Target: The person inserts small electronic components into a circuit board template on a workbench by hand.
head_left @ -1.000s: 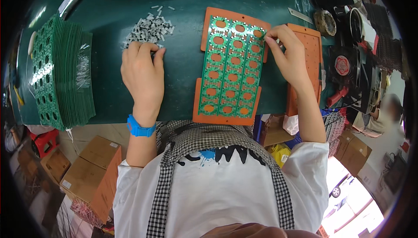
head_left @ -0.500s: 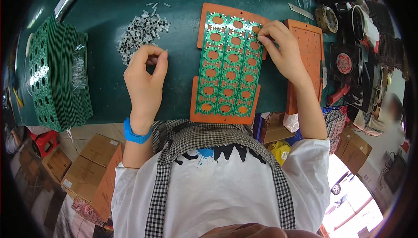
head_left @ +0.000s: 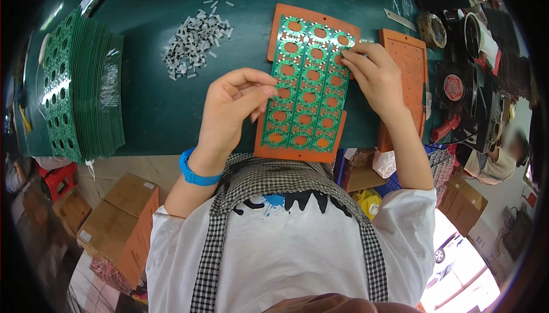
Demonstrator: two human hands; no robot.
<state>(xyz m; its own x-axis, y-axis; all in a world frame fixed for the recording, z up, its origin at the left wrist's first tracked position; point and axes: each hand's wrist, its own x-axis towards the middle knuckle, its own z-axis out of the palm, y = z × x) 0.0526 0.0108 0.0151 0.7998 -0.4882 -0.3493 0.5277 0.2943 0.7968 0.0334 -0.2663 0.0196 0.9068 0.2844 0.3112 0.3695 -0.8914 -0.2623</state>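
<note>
A green circuit board panel [head_left: 303,107], with rows of ring shapes around oval openings, lies on an orange-brown fixture plate [head_left: 297,154]. My left hand [head_left: 233,106], with a blue wristband, is at the panel's left edge. Its thumb and forefinger are pinched together; anything between them is too small to make out. Over the upper right of the panel, my right hand [head_left: 377,77] has its fingertips closed near a ring in the right column. What those fingertips hold, if anything, is hidden. A pile of small clear-and-dark parts [head_left: 191,47] lies left of the panel.
A tall stack of green panels [head_left: 94,90] stands at the left. To the right lies a second orange-brown plate [head_left: 405,67], with a metal ruler [head_left: 400,19] and a tape roll [head_left: 432,30] beyond it. Cardboard boxes [head_left: 123,210] sit below the table.
My left hand has moved right, from beside the pile of parts to the panel's left edge. My right hand has shifted slightly toward me along the right column. The view has shifted a little.
</note>
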